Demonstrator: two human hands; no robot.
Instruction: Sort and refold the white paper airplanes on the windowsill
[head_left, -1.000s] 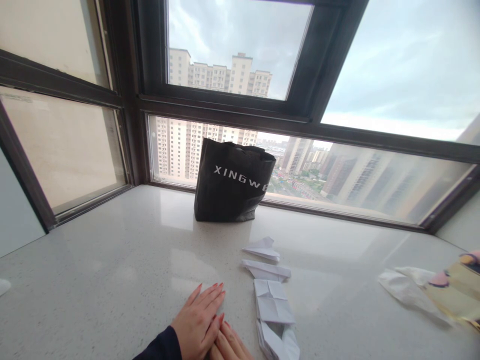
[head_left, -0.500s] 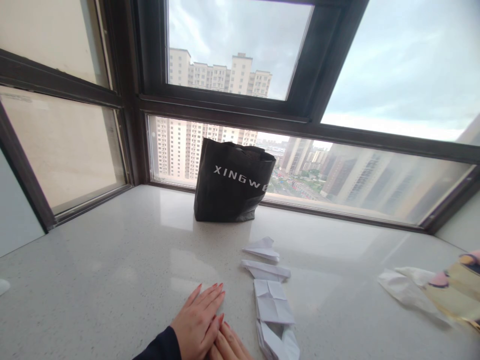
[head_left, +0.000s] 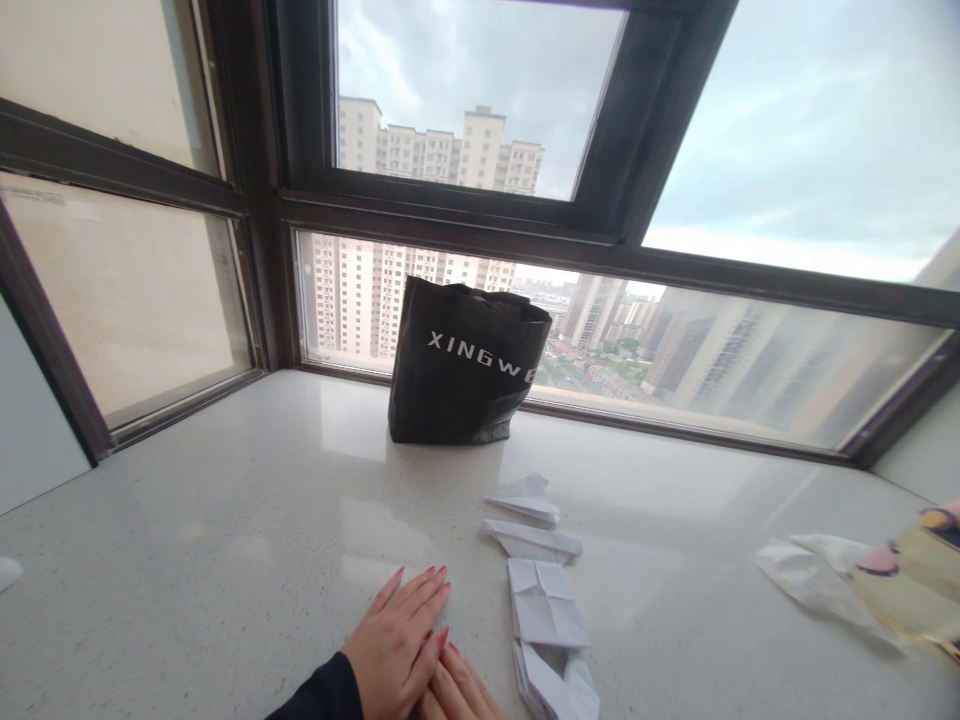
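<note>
My left hand (head_left: 397, 635) lies flat on the white speckled counter (head_left: 225, 600), fingers stretched out and no object held. Beside it my right hand (head_left: 461, 690) rests with its fingers extended, touching the left thumb; the bottom edge of the view cuts it off. Just right of the hands runs a column of folded white paper: a paper plane (head_left: 525, 497) farthest away, a second paper plane (head_left: 534, 543) nearer, then a creased square of folded paper (head_left: 547, 605). Closest to me is another folded paper piece (head_left: 551, 685), partly out of view.
A black bag (head_left: 465, 370) with white lettering stands at the back against the dark window frame (head_left: 457, 215). At the right edge lies a patterned packet (head_left: 911, 580) with a white tissue (head_left: 817, 580) beside it. Part of a white object (head_left: 7, 573) shows at the left edge.
</note>
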